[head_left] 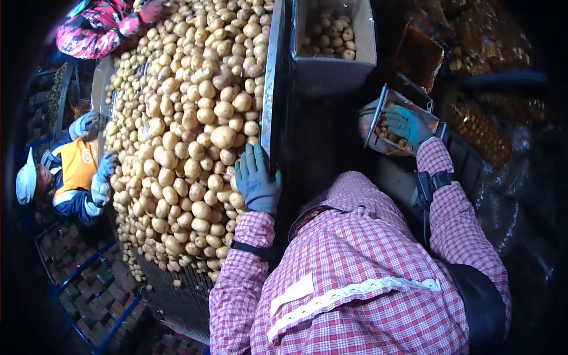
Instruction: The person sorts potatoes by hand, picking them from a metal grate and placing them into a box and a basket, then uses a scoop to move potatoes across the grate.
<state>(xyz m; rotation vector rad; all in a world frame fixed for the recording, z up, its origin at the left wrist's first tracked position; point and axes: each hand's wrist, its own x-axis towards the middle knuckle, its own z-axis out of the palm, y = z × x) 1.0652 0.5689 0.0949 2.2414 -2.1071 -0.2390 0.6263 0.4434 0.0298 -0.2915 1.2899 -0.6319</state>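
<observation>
My left hand, in a grey and teal glove, lies with its fingers stretched out over the near rim of a sorting table. Its fingertips touch the heap of potatoes and hold none that I can see. Off to the right, my right hand, in a similar glove, reaches into a small container with a metal bar along its side. Its fingers extend flat over the potatoes inside, and its palm side is hidden. Both my sleeves are checked red and white.
A metal rail edges the potato table. Beyond it stands a cardboard box partly filled with potatoes. Across the table are a person in an orange vest and another person's patterned sleeve. Net sacks of potatoes lie at the right.
</observation>
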